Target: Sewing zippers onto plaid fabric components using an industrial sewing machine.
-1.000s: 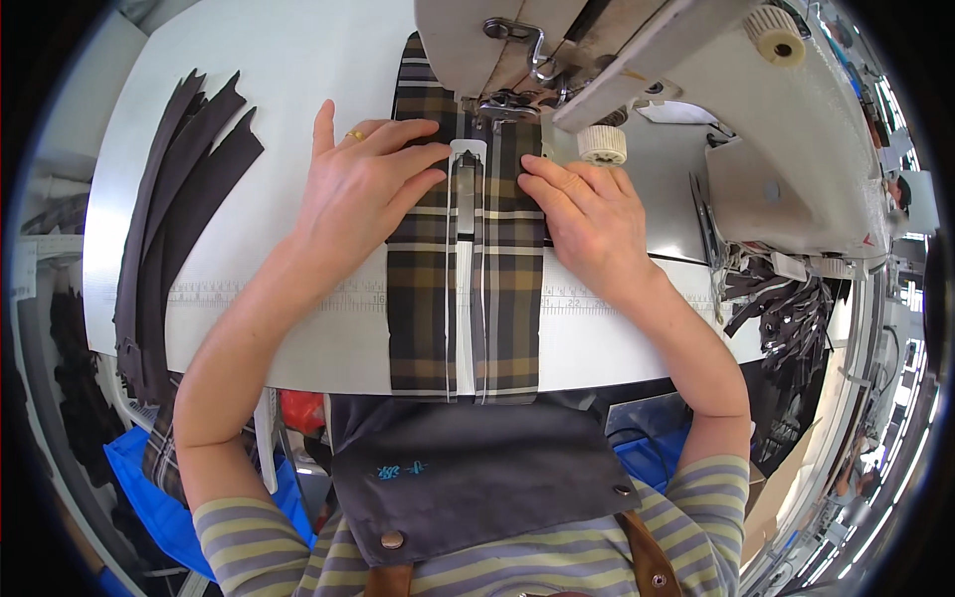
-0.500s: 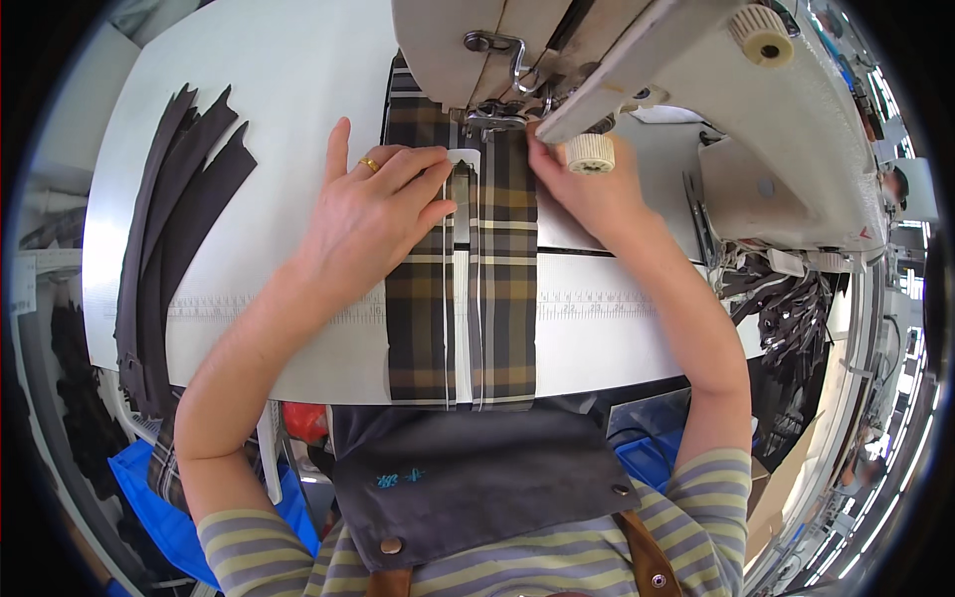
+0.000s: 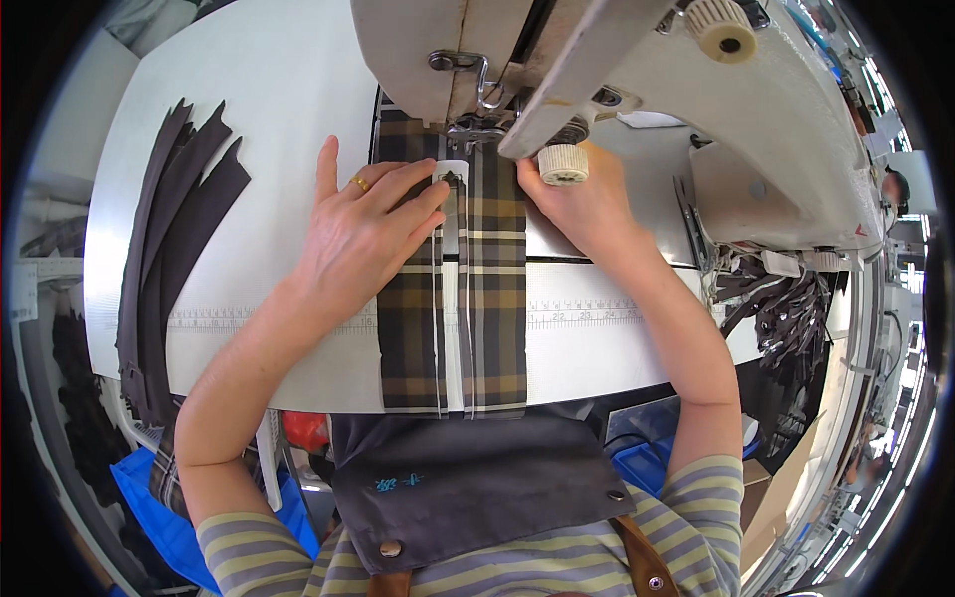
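A strip of brown, black and white plaid fabric (image 3: 497, 298) runs lengthwise under the presser foot (image 3: 476, 132) of a sewing machine (image 3: 786, 169). Down its middle lies a narrow pale slot with white-edged folds, and a white-ended guide piece (image 3: 453, 166) sits close before the foot. My left hand (image 3: 363, 219), wearing a gold ring, rests on the fabric's left side with fingers stretched out, the tips by the guide piece. Beside the foot, my right hand (image 3: 587, 204) pinches the fabric's right edge; the machine's arm and a ribbed knob (image 3: 563, 164) cover some of its fingers.
Dark fabric strips (image 3: 174, 239) lie at the left of the white table (image 3: 288, 129). Scissors (image 3: 691, 219) lie right of my right forearm, near a bunch of dark pieces (image 3: 791, 308). A printed ruler (image 3: 587, 312) crosses the table; blue bins (image 3: 159, 517) stand below.
The whole view has shifted slightly, with the machine now a little farther left. Both hands keep about the same places on the fabric.
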Demonstrator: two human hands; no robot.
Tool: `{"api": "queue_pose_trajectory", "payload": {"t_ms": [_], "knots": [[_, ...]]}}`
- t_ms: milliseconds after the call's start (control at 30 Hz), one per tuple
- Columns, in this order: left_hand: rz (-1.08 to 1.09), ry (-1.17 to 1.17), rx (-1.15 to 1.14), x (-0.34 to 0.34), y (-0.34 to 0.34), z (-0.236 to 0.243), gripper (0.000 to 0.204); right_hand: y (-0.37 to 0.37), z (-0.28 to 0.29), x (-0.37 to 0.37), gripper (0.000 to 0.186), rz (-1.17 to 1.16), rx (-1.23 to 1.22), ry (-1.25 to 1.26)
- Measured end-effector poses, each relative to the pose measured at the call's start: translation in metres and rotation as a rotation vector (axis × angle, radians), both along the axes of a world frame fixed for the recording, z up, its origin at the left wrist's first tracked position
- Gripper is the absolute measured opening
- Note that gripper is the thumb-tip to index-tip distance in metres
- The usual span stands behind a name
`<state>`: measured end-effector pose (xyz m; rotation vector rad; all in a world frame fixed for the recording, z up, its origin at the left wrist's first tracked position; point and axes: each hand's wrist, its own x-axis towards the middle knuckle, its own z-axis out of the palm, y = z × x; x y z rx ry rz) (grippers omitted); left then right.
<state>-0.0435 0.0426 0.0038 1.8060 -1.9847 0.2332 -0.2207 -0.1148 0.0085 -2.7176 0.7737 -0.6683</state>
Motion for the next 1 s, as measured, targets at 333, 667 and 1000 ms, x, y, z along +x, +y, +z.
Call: {"api": "queue_pose_trajectory", "payload": {"t_ms": [333, 667, 1000], "knots": [[-0.012, -0.028, -0.047, -0.006, 0.002, -0.002, 0.028, -0.034, 0.004, -0.019, 0.013, -0.048, -0.033, -0.020], [0.017, -0.068, -0.019, -0.011, 0.008, -0.005, 0.041, -0.039, 0.002, -0.021, 0.011, -0.076, -0.070, -0.030], [0.023, -0.081, 0.001, -0.013, 0.009, 0.000, 0.041, -0.037, -0.001, -0.024, 0.010, -0.036, -0.143, 0.010]]}}
